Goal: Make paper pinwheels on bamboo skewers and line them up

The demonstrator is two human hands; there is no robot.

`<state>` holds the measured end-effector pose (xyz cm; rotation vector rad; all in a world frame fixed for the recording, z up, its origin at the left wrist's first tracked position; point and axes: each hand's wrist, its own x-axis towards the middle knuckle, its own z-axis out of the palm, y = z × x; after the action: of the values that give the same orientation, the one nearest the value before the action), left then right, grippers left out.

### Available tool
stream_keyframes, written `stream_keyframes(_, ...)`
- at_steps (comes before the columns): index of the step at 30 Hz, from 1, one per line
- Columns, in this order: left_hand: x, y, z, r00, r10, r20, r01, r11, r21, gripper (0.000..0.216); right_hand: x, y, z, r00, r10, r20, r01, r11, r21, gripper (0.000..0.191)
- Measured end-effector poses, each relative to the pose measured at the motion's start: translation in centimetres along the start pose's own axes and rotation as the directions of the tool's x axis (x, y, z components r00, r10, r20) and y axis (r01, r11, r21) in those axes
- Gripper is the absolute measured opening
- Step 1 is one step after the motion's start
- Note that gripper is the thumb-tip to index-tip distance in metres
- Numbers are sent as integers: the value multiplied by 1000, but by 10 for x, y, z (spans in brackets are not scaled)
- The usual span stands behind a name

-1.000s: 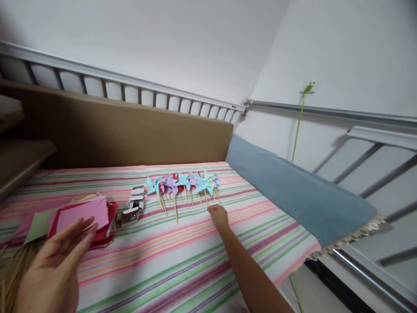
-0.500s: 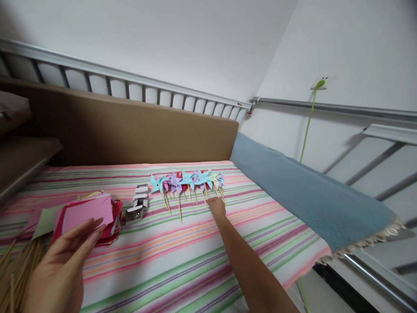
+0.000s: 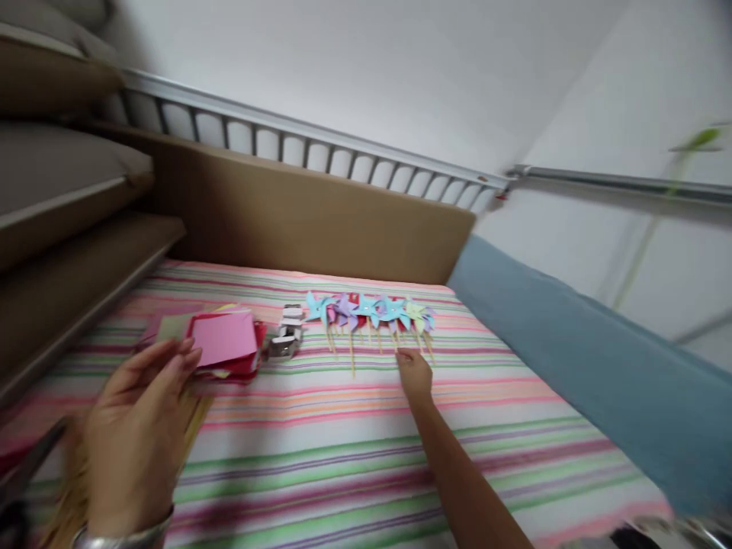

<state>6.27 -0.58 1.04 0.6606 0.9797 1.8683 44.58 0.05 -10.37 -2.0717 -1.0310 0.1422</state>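
Observation:
A row of paper pinwheels [image 3: 366, 309] in blue, purple, red and pale green lies on the striped cloth, with thin wooden sticks toward me. My right hand [image 3: 415, 370] is closed at the lower end of one stick; its fingertips are partly hidden. Beside a stack of square paper sheets [image 3: 226, 339], pink on top, hovers my left hand [image 3: 140, 412]. Its fingers are loosely curved, the thumb a little apart, and nothing shows between them. Under and behind that hand lie loose wooden sticks [image 3: 194, 415], partly covered.
Small silvery-white boxes [image 3: 286, 335] stand between paper and pinwheels. Dark-handled scissors [image 3: 28, 473], blurred, are at the lower left. Stacked cushioned pieces [image 3: 74, 183] rise at the left. A brown panel [image 3: 309, 221] runs along the back, and blue fabric [image 3: 549, 320] borders the right.
The view has swung left, so the cloth and its things sit farther right. Scissors have come into view. My right hand stays at the pinwheel sticks, my left by the paper stack.

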Motion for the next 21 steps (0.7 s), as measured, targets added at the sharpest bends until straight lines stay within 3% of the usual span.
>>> stream_keyframes(3,16,12,-18,980,170,-101,-183,973,-140,22,-35,-43,17,965,-241,104,226,964,136,27)
stream_keyframes(6,28,23,-34,961,212,-179,-250,942,-224,19,-68,-107,39,852,-472,226,413,872,265,20)
stream_keyframes(7,30,26,-38,958,214,-189,-256,938,-234,19,-77,-129,46,791,-556,254,478,822,308,17)
stream_keyframes(9,32,31,-43,958,217,-187,-259,936,-237,17,-89,-171,60,590,-770,244,672,635,380,16)
stream_keyframes(10,32,33,-45,959,219,-182,-259,937,-236,16,-93,-189,68,514,-823,241,725,567,391,15)
stream_keyframes(12,32,35,-48,960,221,-173,-257,939,-229,15,-98,-219,82,419,-855,306,776,512,367,17)
stream_keyframes(16,35,38,-52,965,205,-163,-239,945,-224,14,-104,-252,107,338,-798,498,813,515,273,39)
stream_keyframes(21,38,39,-55,971,179,-157,-214,946,-245,12,-109,-260,126,324,-756,569,801,539,260,43)
